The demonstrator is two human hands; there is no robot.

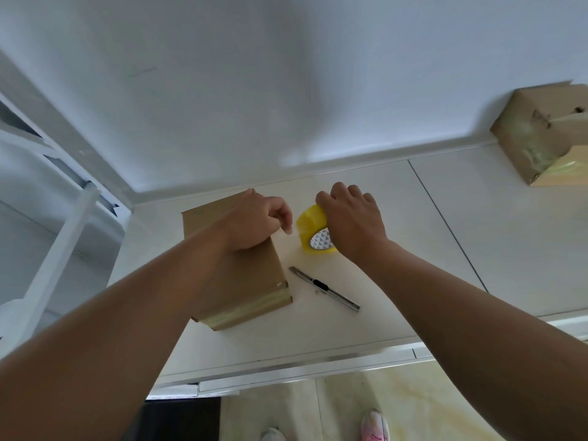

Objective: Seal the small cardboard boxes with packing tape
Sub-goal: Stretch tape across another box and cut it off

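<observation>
Head view: the right hand (351, 222) curls round a yellow packing-tape roll (310, 222) standing on the white countertop (381, 192), just beside the flat brown cardboard box (251, 281); the left hand (257, 222) rests on that box, fingers curled, grip unclear
</observation>
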